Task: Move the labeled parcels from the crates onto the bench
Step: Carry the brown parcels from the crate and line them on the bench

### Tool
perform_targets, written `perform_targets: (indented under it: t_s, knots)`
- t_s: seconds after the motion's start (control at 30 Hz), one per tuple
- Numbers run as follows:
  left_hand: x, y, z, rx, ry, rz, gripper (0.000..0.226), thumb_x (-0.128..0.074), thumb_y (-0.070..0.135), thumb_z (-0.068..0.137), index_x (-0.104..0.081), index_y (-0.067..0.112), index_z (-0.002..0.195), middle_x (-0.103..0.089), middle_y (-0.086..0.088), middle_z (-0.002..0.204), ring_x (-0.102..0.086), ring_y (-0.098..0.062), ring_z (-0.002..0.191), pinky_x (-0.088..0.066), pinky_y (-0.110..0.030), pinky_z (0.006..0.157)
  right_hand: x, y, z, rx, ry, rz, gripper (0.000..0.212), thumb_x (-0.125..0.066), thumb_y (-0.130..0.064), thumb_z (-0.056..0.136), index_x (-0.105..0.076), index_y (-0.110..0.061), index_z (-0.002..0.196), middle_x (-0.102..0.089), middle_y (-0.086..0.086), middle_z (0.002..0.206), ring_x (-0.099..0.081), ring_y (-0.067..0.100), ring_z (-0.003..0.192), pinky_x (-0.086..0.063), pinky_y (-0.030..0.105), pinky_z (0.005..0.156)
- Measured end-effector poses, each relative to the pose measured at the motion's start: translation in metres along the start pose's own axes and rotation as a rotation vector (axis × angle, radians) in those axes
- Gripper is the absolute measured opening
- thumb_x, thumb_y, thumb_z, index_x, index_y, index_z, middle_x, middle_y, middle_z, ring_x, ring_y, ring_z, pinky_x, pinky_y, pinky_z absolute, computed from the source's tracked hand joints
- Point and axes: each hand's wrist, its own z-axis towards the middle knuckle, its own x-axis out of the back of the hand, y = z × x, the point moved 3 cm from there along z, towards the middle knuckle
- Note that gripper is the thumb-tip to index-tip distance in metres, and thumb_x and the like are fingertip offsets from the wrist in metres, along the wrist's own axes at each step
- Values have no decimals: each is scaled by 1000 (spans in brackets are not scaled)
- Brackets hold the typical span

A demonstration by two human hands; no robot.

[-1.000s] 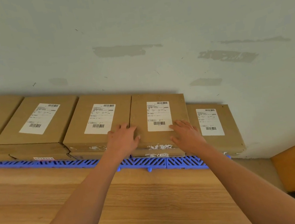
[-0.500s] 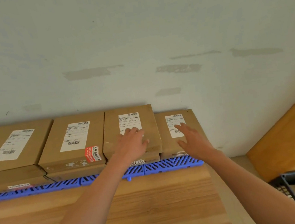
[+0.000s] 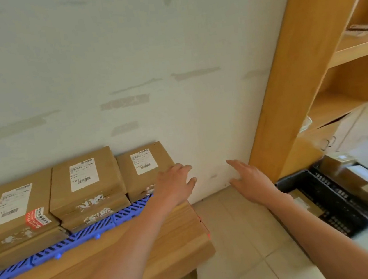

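Nearest the camera, two bare forearms reach forward over the wooden tabletop point(image 3: 173, 240) and the tiled floor point(image 3: 243, 249) beside its right end. The left hand point(image 3: 175, 184) hangs at the tabletop's far right corner, fingers spread and slack, grasping nothing; whether it brushes the end parcel point(image 3: 145, 168) cannot be told. The right hand point(image 3: 250, 181) hovers over the floor to the right of the tabletop, fingers straight and loose, also grasping nothing.

Along the tabletop's back edge runs a blue grid mat point(image 3: 92, 232), and on it cardboard parcels with white labels sit in a row against the wall point(image 3: 119, 54), some stacked two high. A red sticker point(image 3: 36, 218) marks the leftmost label.

Right of the tabletop, on the floor, a black crate point(image 3: 329, 201) holds more parcels. Beyond it stands a wooden shelf unit point(image 3: 305, 70).
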Motion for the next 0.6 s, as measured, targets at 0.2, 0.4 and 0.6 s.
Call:
perform_targets:
  t_s: [0.2, 0.4, 0.6]
  knots:
    - [-31, 111, 13, -149, -43, 1, 52, -42, 49, 104, -42, 29, 152, -47, 3, 151, -41, -23, 137, -37, -47, 107, 35, 99, -75, -179, 41, 5, 51, -51, -34, 103, -38, -26, 152, -44, -3, 154, -48, 23, 135, -44, 41, 106]
    - [-78, 200, 33, -301, -125, -20, 47, -41, 45, 105, -46, 28, 149, -46, 3, 151, -41, -22, 137, -38, -46, 106, 38, 182, -127, -360, 110, 58, 58, -55, -41, 100, -33, -33, 153, -38, -7, 158, -42, 19, 141, -41, 40, 110]
    - [-125, 263, 74, -401, -225, -40, 48, -43, 44, 105, -44, 28, 151, -47, 3, 153, -41, -20, 140, -38, -47, 112, 34, 252, -141, -487, 100, 113, 56, -56, -38, 100, -35, -34, 152, -41, -7, 156, -44, 20, 141, -44, 43, 111]
